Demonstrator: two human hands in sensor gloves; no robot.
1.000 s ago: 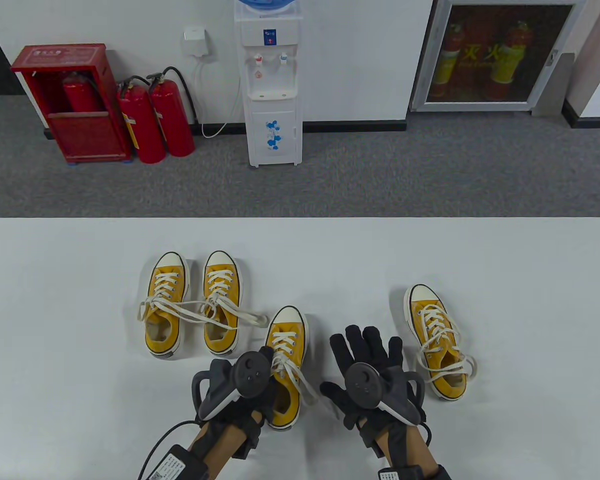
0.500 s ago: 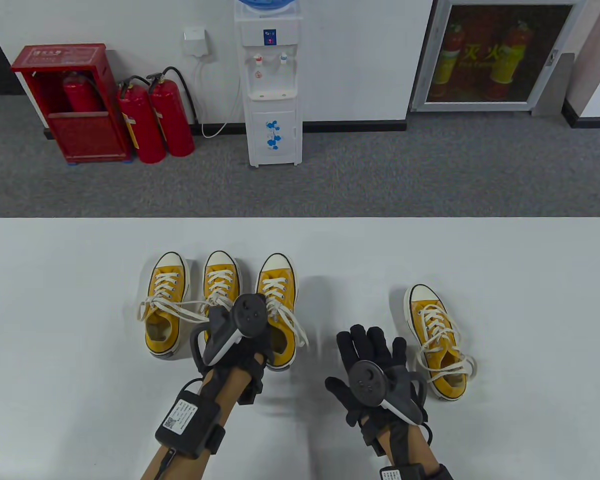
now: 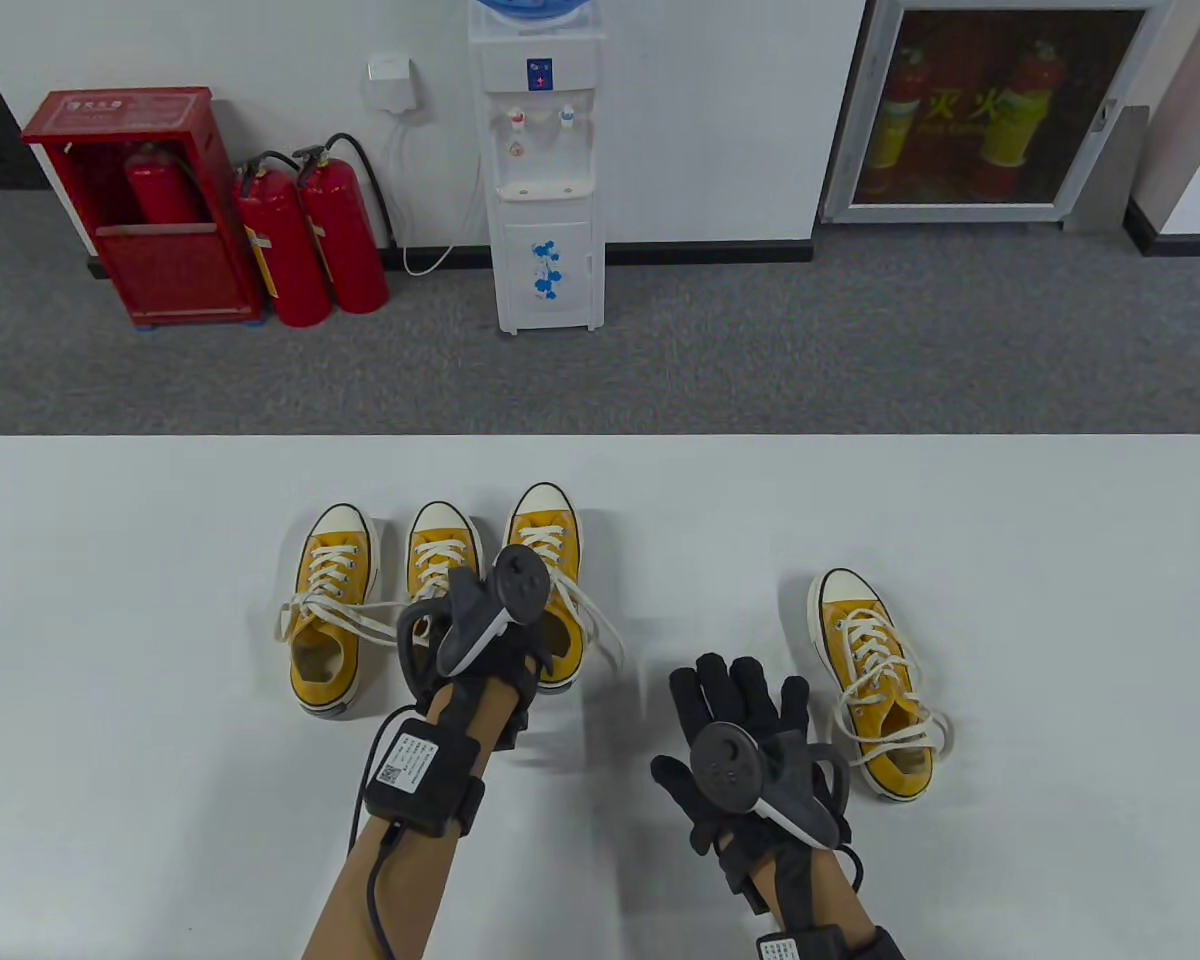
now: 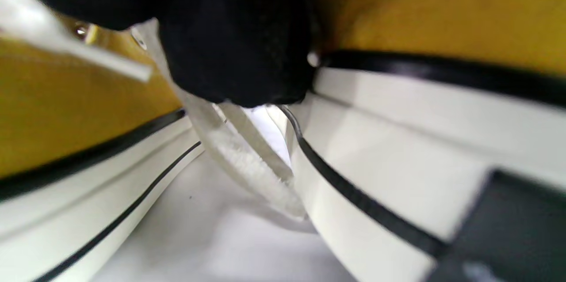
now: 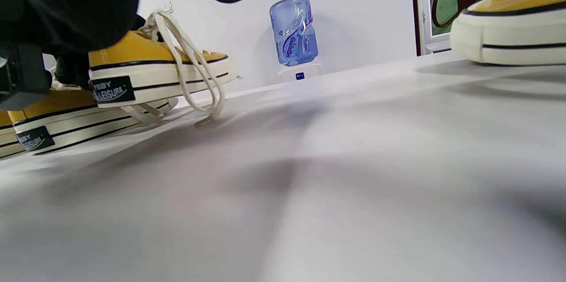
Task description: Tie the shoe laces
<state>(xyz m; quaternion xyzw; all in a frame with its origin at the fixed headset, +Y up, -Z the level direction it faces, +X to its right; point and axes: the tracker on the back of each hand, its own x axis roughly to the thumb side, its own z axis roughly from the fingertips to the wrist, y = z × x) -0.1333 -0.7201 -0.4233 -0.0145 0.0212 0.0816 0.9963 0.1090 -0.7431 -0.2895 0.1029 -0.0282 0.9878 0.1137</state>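
Observation:
Several yellow canvas shoes with white laces are on the white table (image 3: 110, 560). My left hand (image 3: 505, 640) grips a yellow shoe (image 3: 548, 525) by its side and holds it raised off the table, right beside a pair of shoes (image 3: 338, 610). Its loose laces (image 3: 600, 625) hang down on the right. In the left wrist view my gloved fingers (image 4: 239, 43) lie on its yellow side (image 4: 442, 8) above the white sole. My right hand (image 3: 735, 700) is open and empty, fingers spread, low over the table. A fourth shoe (image 3: 872, 680) lies right of it.
The pair on the left has long loose laces (image 3: 320, 610) trailing across both shoes. The table's far edge (image 3: 600, 438) runs across the view. Beyond it stand a water dispenser (image 3: 545, 170) and red fire extinguishers (image 3: 310, 240) on grey carpet.
My left hand has carried the shoe from the near middle of the table up and left, next to the pair. My right hand has stayed almost in place.

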